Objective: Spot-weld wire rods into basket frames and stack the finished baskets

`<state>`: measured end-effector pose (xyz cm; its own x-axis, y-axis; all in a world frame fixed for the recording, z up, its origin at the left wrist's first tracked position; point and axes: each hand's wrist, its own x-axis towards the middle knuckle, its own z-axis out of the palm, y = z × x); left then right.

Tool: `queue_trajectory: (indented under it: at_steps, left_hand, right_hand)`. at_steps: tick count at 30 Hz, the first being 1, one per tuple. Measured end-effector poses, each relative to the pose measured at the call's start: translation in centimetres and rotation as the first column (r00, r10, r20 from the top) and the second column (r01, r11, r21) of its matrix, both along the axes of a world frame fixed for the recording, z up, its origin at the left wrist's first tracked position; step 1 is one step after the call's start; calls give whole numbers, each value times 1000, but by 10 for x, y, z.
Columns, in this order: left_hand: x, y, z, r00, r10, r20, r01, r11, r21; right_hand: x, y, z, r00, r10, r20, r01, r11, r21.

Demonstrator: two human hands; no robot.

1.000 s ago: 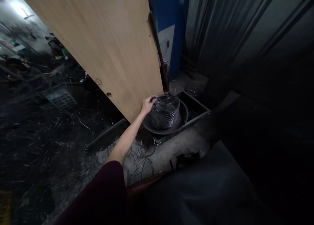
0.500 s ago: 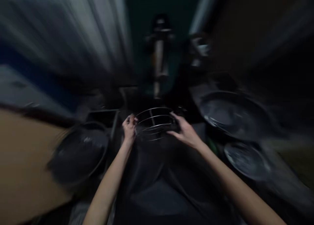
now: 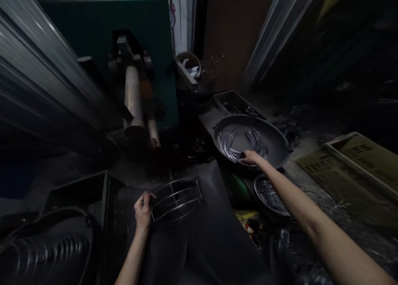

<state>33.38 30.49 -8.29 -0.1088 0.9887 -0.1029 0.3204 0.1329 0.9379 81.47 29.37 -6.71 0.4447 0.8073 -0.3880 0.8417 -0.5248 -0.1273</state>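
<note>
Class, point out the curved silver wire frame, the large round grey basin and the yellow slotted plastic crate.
Wire frame (image 3: 173, 193): head view, middle crossbar.
Grey basin (image 3: 241, 140): head view, bare floor.
Yellow crate (image 3: 376, 163): head view, slotted side.

Left hand (image 3: 143, 209) gripping left edge of wire frame (image 3: 176, 199) above dark cloth (image 3: 203, 239). Right hand (image 3: 249, 157) at near side of large pan (image 3: 242, 140), touching bent wires (image 3: 227, 145). Small bowl (image 3: 257, 189) of metal pieces beside pan. Green machine (image 3: 155, 32) beyond; crate (image 3: 365, 152) at right.
</note>
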Motion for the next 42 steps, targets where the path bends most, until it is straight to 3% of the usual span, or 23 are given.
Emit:
queue_trajectory:
  at_steps: [3, 7, 16, 21, 24, 26, 27, 29, 30, 31, 33, 36, 39, 41, 42]
  left_hand:
    - [-5, 7, 8, 995, 7, -100, 2, 996, 85]
    - [-10, 15, 21, 984, -25, -177, 52, 987, 152]
    - [-18, 4, 25, 959, -199, -203, 224, 969, 108]
    - [-42, -7, 34, 972, -34, -233, 81, 977, 195]
    - [-41, -11, 58, 965, 84, -247, -13, 961, 278]
    - [-23, -14, 83, 975, 47, -219, 24, 950, 310]
    - [-9, -16, 97, 980, -22, -196, 84, 945, 315]
    - [28, -22, 123, 962, -235, -135, 267, 910, 316]
    - [49, -26, 135, 928, -358, -105, 372, 870, 324]
    - [70, -30, 144, 877, -475, -79, 472, 815, 337]
    - [108, -37, 156, 766, -640, -50, 611, 702, 366]
    - [140, -45, 155, 658, -753, 15, 694, 614, 376]
    - [135, -54, 138, 577, -784, 229, 749, 620, 236]
    - [120, -60, 126, 616, -717, 327, 717, 682, 145]
    - [112, -61, 122, 661, -666, 345, 672, 730, 121]
  right_hand:
    - [10, 7, -19, 998, 63, -30, -65, 994, -83]
    - [16, -4, -33, 995, 94, -20, -95, 993, -63]
    - [18, -3, -37, 999, 43, -18, -44, 994, -97]
    - [11, -9, -22, 999, 36, -24, -35, 999, 36]
    - [12, -14, 2, 997, -69, 41, 62, 985, 160]
    - [10, -12, 29, 979, -204, -7, 193, 913, 360]
    - [6, -10, 46, 956, -255, -146, 294, 824, 485]
    - [-12, -3, 86, 826, -194, -529, 529, 590, 610]
    - [-27, 1, 107, 717, -85, -692, 624, 520, 583]
    - [-44, 3, 127, 615, 23, -788, 668, 517, 536]
    - [-88, 5, 166, 386, 208, -899, 682, 592, 430]
    - [-155, 3, 215, -39, 316, -948, 684, 700, 205]
    - [-202, 6, 244, -304, 267, -915, 710, 704, -30]
    - [-223, 12, 244, -364, 246, -898, 714, 693, -100]
    - [-233, 14, 237, -338, 235, -911, 706, 703, -81]
